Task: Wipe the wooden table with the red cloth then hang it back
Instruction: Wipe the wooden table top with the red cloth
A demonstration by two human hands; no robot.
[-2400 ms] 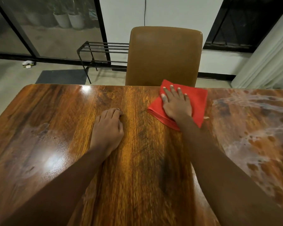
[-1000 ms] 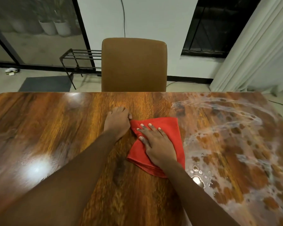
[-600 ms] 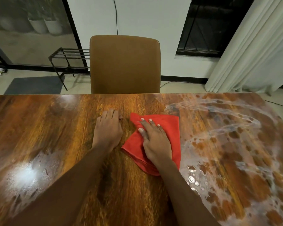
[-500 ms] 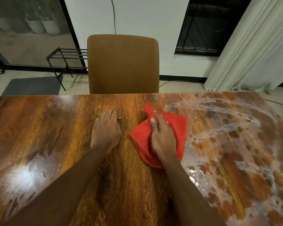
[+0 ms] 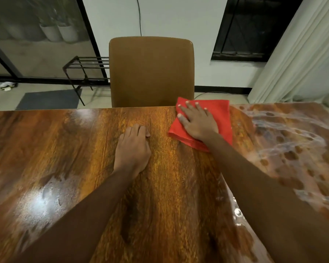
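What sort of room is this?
Likely a home dining area: a wooden table with a tan chair at its far side, and a curtain beside a dark window.

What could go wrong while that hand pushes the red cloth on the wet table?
1. The red cloth lies right at the far edge of the table under the flat right hand. One more push might slide it off toward the chair.
2. Foamy wet streaks cover the table's right side. The cloth might smear them onto the drier-looking middle, or water could drip off the edge.
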